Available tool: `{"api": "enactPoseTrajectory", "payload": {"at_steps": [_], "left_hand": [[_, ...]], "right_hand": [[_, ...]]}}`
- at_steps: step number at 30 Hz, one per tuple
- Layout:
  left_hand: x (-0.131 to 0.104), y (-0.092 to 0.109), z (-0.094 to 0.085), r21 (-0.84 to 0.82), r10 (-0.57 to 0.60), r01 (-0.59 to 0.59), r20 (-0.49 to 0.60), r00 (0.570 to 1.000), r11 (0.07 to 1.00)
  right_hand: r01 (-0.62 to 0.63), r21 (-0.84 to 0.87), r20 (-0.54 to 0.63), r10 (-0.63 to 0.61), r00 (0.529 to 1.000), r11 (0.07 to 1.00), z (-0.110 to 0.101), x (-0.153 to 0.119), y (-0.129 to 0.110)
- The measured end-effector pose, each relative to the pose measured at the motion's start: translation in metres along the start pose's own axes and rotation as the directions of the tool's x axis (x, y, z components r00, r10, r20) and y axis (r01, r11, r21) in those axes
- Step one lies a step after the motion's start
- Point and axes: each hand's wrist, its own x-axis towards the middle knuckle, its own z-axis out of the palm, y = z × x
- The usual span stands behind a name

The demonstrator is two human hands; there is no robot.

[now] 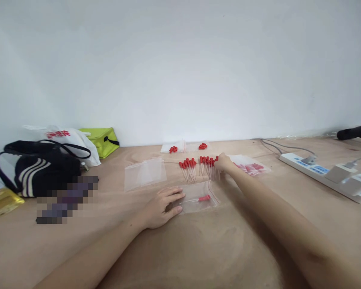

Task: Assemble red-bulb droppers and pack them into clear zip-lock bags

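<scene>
A clear zip bag (195, 205) lies flat in front of me with one red-bulbed dropper (203, 198) inside. My left hand (164, 206) rests on the bag's left edge, fingers stretched and apart. Behind the bag, red-bulbed droppers with clear tubes lie side by side in two groups, a left group (188, 168) and a right group (206, 166). At the right end of the right group, my right hand (224, 163) has its fingers closed at a dropper's red bulb; the fingertips are partly hidden.
Flat zip bags (146, 174) lie to the left. More bags with red contents (252, 167) are on the right. Loose red bulbs (202, 146) sit near the wall. A power strip (315, 172) with chargers stands right; a black bag (48, 168) and a green box (104, 140) stand left.
</scene>
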Motion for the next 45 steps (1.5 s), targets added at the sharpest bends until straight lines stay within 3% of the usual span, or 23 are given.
{"api": "enactPoseTrajectory", "payload": {"at_steps": [3,5,8,11,14,17,19,22,26,31,36,38,41,45], "left_hand": [[0.000,0.000,0.001,0.004,0.000,0.000,-0.003,1.000,1.000],[0.001,0.000,0.001,0.008,-0.004,0.004,0.000,1.000,1.000],[0.002,0.000,0.001,0.014,-0.012,0.012,0.004,1.000,1.000],[0.003,0.000,0.000,0.022,-0.013,0.013,-0.002,1.000,1.000],[0.003,0.001,0.000,0.026,-0.016,0.016,-0.003,1.000,1.000],[0.002,0.002,-0.001,0.020,-0.016,0.016,-0.004,1.000,1.000],[0.002,0.004,-0.002,0.019,-0.018,0.018,-0.007,1.000,1.000],[0.002,0.006,-0.003,0.026,-0.026,0.026,-0.007,1.000,0.999],[0.003,0.005,-0.003,0.032,-0.024,0.025,-0.017,1.000,0.999],[0.004,0.004,-0.002,0.026,-0.001,0.002,-0.026,1.000,1.000],[0.003,0.003,-0.002,0.030,0.002,-0.002,-0.023,1.000,1.000],[0.002,0.003,-0.003,0.030,0.011,-0.010,-0.008,1.000,0.999],[0.002,0.004,-0.005,0.033,0.030,-0.031,0.030,0.999,0.999],[0.004,0.005,-0.007,0.035,0.055,-0.057,0.073,0.996,0.998]], "right_hand": [[0.021,0.105,0.001,-0.021,1.000,0.994,-0.009,-0.013,0.009],[0.067,0.310,-0.008,-0.068,0.998,0.948,-0.011,-0.029,0.019],[0.135,0.637,-0.089,-0.102,0.991,0.759,-0.007,-0.058,0.032],[0.161,0.777,-0.166,-0.049,0.985,0.609,0.000,-0.082,0.035],[0.126,0.855,-0.124,-0.038,0.992,0.503,0.006,-0.097,0.030],[0.067,0.897,-0.015,-0.122,0.992,0.437,0.009,-0.106,0.025],[0.025,0.888,0.074,-0.197,0.978,0.459,0.010,-0.111,0.024],[0.020,0.812,0.167,-0.265,0.950,0.584,0.010,-0.114,0.027],[0.169,0.691,0.135,-0.355,0.925,0.703,0.012,-0.111,0.030],[0.239,0.588,0.132,-0.383,0.914,0.772,0.017,-0.103,0.027],[0.462,0.521,0.147,-0.609,0.779,0.718,0.013,-0.102,0.024],[0.469,0.480,0.112,-0.582,0.805,0.741,0.011,-0.100,0.025],[0.387,0.389,-0.043,-0.403,0.914,0.836,0.006,-0.089,0.025],[0.272,0.203,-0.120,-0.252,0.960,0.941,0.000,-0.056,0.019]]}}
